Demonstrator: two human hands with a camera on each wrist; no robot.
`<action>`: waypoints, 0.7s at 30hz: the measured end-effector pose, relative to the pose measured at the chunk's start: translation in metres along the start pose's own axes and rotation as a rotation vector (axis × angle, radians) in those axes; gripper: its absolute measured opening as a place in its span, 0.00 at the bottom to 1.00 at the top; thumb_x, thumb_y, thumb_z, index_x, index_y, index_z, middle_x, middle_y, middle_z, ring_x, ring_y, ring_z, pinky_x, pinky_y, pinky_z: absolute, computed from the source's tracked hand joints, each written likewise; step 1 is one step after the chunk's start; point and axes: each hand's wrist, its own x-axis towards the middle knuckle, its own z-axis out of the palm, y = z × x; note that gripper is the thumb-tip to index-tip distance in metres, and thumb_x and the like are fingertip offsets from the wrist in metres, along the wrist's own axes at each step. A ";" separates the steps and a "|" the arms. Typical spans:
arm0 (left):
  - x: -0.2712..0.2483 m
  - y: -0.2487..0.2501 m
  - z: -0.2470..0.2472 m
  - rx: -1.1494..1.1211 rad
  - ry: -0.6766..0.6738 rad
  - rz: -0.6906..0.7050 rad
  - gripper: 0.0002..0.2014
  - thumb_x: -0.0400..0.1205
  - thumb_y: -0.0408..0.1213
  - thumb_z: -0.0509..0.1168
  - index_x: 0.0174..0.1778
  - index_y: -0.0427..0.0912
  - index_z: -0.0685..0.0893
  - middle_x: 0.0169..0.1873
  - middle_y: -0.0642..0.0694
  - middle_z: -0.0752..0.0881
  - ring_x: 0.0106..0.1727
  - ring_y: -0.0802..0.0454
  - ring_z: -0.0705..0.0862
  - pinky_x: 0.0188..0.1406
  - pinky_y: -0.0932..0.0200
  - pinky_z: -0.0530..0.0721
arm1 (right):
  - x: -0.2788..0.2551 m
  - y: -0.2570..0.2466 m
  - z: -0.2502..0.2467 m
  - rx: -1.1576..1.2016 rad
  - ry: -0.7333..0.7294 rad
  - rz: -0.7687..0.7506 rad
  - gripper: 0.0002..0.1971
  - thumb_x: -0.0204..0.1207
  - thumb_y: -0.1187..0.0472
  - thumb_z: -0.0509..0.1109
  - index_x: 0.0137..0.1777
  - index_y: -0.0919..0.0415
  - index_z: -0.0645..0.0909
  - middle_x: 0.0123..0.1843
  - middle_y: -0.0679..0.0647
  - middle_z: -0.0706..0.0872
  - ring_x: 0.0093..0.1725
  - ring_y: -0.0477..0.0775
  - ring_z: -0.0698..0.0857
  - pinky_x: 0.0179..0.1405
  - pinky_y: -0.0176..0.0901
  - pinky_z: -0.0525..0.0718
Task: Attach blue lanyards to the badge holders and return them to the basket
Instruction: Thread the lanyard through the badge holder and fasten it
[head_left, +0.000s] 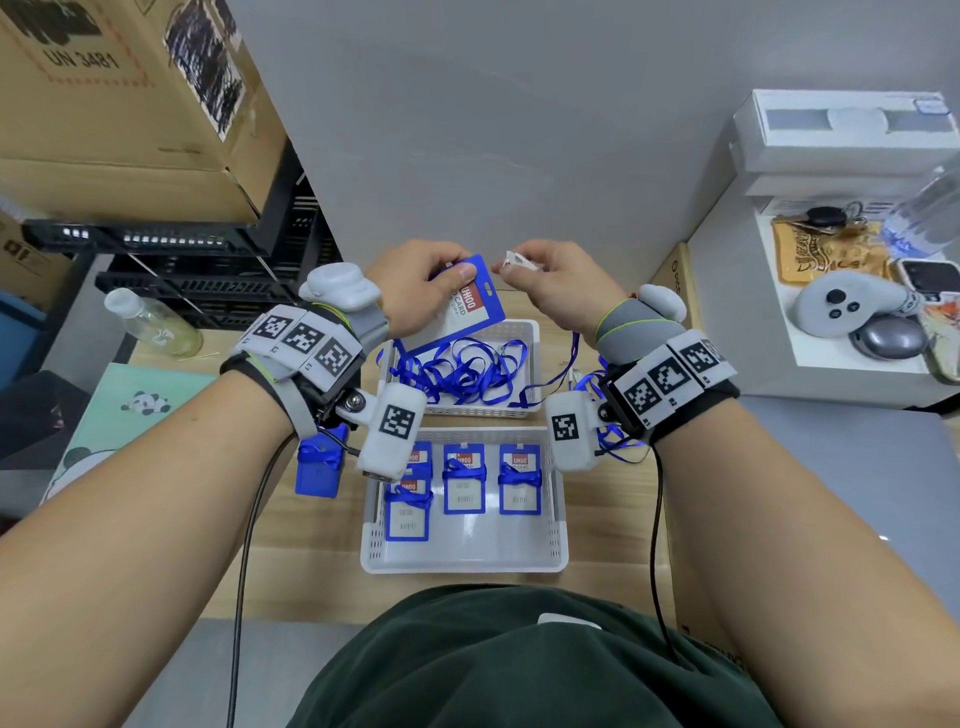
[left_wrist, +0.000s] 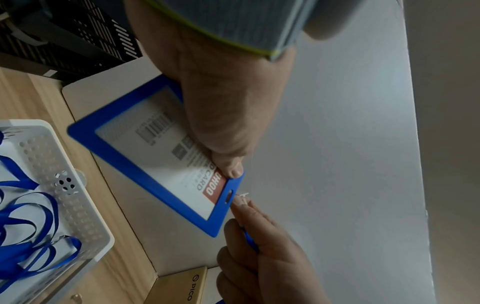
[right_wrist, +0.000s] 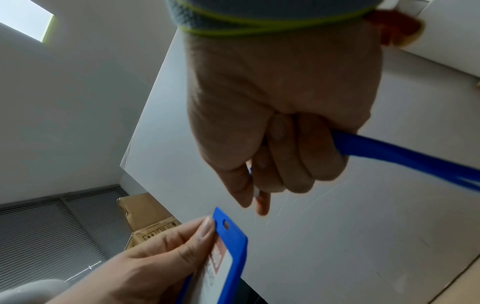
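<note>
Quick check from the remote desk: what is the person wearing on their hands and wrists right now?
Bare forearms, no sleeves. Left hand and right hand each wear a grey strap edged in yellow-green, a wrist band of black-and-white square markers, and a white camera pod. A black cable trails from each wrist.

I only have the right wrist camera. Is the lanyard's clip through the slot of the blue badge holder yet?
Observer: Not yet. The left wrist view shows the small white plastic clip, pinched by the right hand, just outside the slot of the blue rectangular badge holder that the left hand holds.
Operator: How many are finished?
Observer: In the head view, four lanyard-wrapped holders lie in the near white plastic basket, one partly hidden.
Operator: Any lanyards left?
Observer: Yes, loose blue fabric lanyards lie tangled in the far white plastic basket.
</note>
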 end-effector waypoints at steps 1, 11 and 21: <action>0.000 0.000 0.001 0.008 -0.003 0.006 0.11 0.87 0.44 0.58 0.55 0.49 0.85 0.45 0.50 0.89 0.47 0.49 0.86 0.49 0.51 0.83 | 0.000 0.001 0.001 0.014 0.006 -0.004 0.11 0.81 0.53 0.67 0.57 0.59 0.83 0.26 0.42 0.74 0.22 0.39 0.70 0.25 0.36 0.65; 0.002 -0.001 0.000 0.054 0.003 0.028 0.11 0.87 0.45 0.59 0.56 0.50 0.86 0.46 0.50 0.90 0.46 0.50 0.86 0.49 0.54 0.83 | 0.000 0.002 0.000 -0.030 -0.173 0.037 0.15 0.86 0.53 0.60 0.60 0.61 0.84 0.29 0.48 0.73 0.21 0.43 0.67 0.21 0.34 0.65; 0.002 -0.002 0.000 0.049 0.023 0.025 0.11 0.86 0.46 0.60 0.56 0.52 0.87 0.42 0.54 0.88 0.46 0.52 0.86 0.47 0.58 0.80 | -0.005 -0.002 0.003 -0.017 -0.150 0.019 0.09 0.84 0.59 0.61 0.44 0.55 0.81 0.29 0.48 0.78 0.19 0.40 0.69 0.22 0.34 0.67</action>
